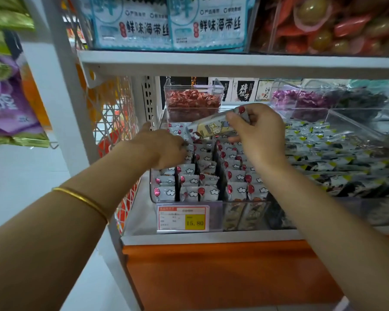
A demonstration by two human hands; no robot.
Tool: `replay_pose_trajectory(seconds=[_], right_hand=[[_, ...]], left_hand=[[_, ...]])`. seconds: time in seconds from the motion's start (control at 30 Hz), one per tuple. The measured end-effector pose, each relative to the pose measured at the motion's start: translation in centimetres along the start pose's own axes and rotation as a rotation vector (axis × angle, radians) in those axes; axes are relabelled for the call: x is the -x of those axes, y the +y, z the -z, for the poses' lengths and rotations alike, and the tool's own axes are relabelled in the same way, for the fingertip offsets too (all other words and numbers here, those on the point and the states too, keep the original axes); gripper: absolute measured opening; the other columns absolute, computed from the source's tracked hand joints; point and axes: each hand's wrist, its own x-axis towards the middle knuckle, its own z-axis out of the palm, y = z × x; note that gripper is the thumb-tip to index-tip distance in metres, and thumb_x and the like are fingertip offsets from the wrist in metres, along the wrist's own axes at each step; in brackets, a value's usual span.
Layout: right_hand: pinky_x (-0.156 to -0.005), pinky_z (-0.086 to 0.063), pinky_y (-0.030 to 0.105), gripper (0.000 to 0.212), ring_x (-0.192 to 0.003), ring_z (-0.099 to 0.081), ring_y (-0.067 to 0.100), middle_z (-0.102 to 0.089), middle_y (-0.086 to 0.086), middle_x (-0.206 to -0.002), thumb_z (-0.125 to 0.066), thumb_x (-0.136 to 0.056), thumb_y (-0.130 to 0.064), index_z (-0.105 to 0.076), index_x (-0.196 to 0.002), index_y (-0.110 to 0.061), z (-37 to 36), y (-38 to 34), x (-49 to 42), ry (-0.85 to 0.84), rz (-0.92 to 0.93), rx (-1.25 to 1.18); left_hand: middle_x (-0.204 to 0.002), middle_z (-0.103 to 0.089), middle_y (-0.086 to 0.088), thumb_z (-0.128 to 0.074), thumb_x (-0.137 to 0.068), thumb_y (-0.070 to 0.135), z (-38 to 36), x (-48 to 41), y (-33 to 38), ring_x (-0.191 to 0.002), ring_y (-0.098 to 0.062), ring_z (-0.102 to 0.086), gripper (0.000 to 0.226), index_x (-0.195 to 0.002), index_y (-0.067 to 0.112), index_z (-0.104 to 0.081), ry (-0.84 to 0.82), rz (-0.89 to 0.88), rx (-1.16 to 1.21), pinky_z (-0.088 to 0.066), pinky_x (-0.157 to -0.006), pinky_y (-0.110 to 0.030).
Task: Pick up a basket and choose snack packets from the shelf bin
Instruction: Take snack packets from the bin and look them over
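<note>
Shelf, white, bears clear bin; right grip pinches 1 packet; left grip: cannot tell.

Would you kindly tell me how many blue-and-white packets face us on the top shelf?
2. One blue-and-white packet stands at the left, the other just to its right, side by side; more may sit hidden behind them.
</note>
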Motion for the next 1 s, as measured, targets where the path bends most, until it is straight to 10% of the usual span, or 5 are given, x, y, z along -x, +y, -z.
replay_pose_trajectory(seconds=[0.1, 0.27, 0.43, 0.83, 1.0], right_hand=[[-0.077, -0.053, 0.050, 0.021, -0.087, -0.062, 0.037, -0.062, 0.022, -0.092, -0.061, -0.090, -0.018, -0.061, -0.093, 0.003, -0.4, 0.5, -0.2, -0.032, -0.022, 0.030], [-0.057, -0.055, 0.017, 0.019, -0.081, -0.066, 0.030, -0.059, 0.019, -0.084, -0.060, -0.090, -0.014, -0.055, -0.077, -0.002, -1.7, 0.9, -0.9, -0.079, -0.058, -0.018], [-0.076, -0.054, 0.042, 0.018, -0.084, -0.063, 0.029, -0.062, 0.015, -0.091, -0.062, -0.089, -0.017, -0.062, -0.092, 0.001, -4.8, 1.0, -2.4, -0.199, 0.018, 0.097], [-0.088, -0.046, 0.037, 0.030, -0.101, -0.057, 0.023, -0.065, 0.007, -0.104, -0.072, -0.080, -0.031, -0.067, -0.099, -0.008, -9.6, 1.1, -2.4, -0.581, 0.219, 0.500], [-0.082, -0.047, 0.036, 0.019, -0.083, -0.050, 0.015, -0.058, -0.008, -0.074, -0.056, -0.091, -0.023, -0.070, -0.086, -0.012, -9.5, 1.0, -2.8, -0.812, 0.287, 0.651]], left_hand=[[-0.141, -0.047, -0.005, -0.015, -0.097, 0.044, 0.0, -0.4, 0.1, -0.136, -0.025, -0.033, 0.050, -0.137, 0.030, -0.040, -0.035, -0.001, -0.037, 0.001, -0.112, -0.055], [-0.119, -0.059, -0.009, -0.020, -0.094, 0.046, -0.4, 1.3, 0.0, -0.122, -0.025, -0.046, 0.048, -0.123, 0.021, -0.050, 0.059, -0.005, 0.029, -0.005, -0.112, -0.054], [-0.130, -0.052, -0.009, -0.013, -0.088, 0.048, -0.9, 3.6, 0.6, -0.128, -0.021, -0.036, 0.061, -0.129, 0.018, -0.047, 0.113, 0.007, 0.046, -0.003, -0.113, -0.051], [-0.158, -0.008, -0.002, -0.028, -0.091, 0.058, -3.9, 7.1, 0.2, -0.144, -0.014, 0.000, 0.075, -0.150, 0.017, -0.005, 0.352, 0.109, 0.474, -0.002, -0.117, -0.038], [-0.158, -0.008, -0.001, -0.039, -0.091, 0.050, -4.3, 7.1, 0.2, -0.143, -0.013, 0.000, 0.076, -0.150, 0.019, -0.001, 0.363, 0.084, 0.587, -0.003, -0.114, -0.033]])
